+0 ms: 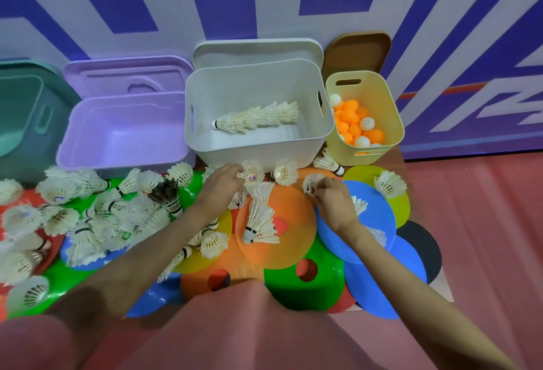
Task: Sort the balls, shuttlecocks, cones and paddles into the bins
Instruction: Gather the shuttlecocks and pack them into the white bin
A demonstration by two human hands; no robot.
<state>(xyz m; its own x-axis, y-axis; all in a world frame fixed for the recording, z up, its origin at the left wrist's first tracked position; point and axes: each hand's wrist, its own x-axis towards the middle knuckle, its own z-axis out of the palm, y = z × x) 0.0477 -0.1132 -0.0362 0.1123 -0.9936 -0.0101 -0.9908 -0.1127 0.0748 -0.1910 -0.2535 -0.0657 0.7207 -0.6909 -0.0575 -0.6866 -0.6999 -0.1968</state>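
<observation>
My left hand [219,184] pinches a white shuttlecock [253,174] just in front of the white bin [255,146], which holds a nested row of shuttlecocks [258,118]. My right hand [332,196] grips another shuttlecock [311,184] over the blue disc cone [373,222]. A stack of shuttlecocks [260,219] lies on the orange disc cone [293,240]. Many loose shuttlecocks [97,214] cover the left side. The yellow bin [382,122] holds orange and white balls [352,125].
An empty purple bin [123,134] stands left of the white one, a teal bin [23,122] further left. Bin lids lean on the blue-and-white wall behind. Green, yellow, blue and black disc cones overlap on the floor near my knees [264,334].
</observation>
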